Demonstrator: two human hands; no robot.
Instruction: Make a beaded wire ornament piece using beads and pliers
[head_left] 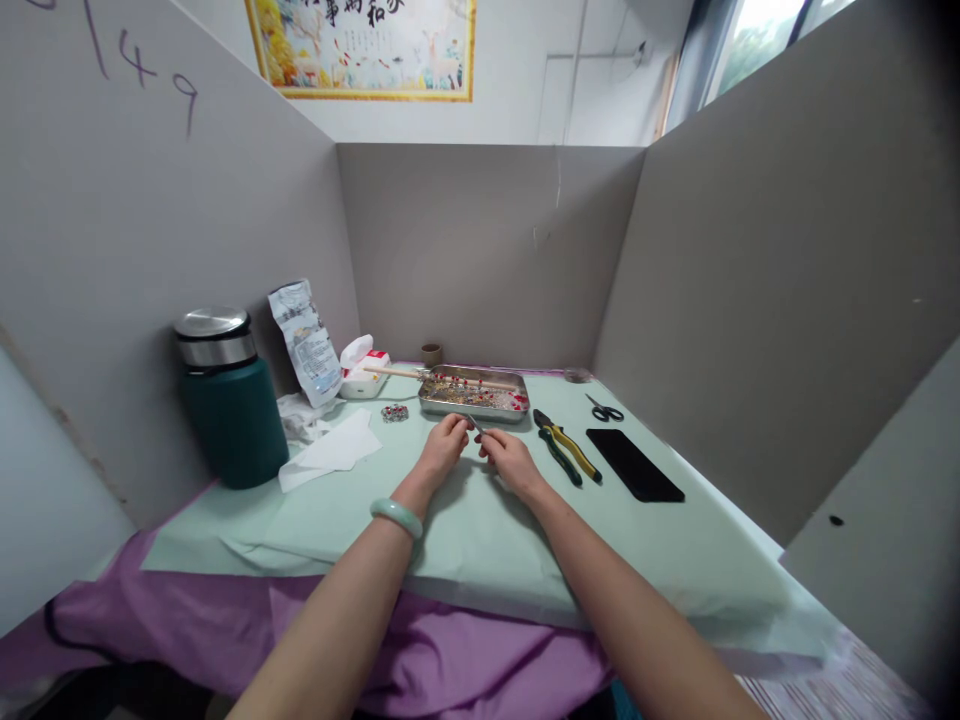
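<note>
My left hand and my right hand meet over the pale green sheet, just in front of a metal tray of small red and gold beads. Both hands are closed in a pinch on a small thin dark piece held between them. I cannot make out what the piece is. A green bangle sits on my left wrist.
Yellow-handled pliers, a black phone and small scissors lie to the right. On the left stand a dark green flask, a foil packet, white tissues, a tissue pack and a bead cluster. Grey partitions surround the table.
</note>
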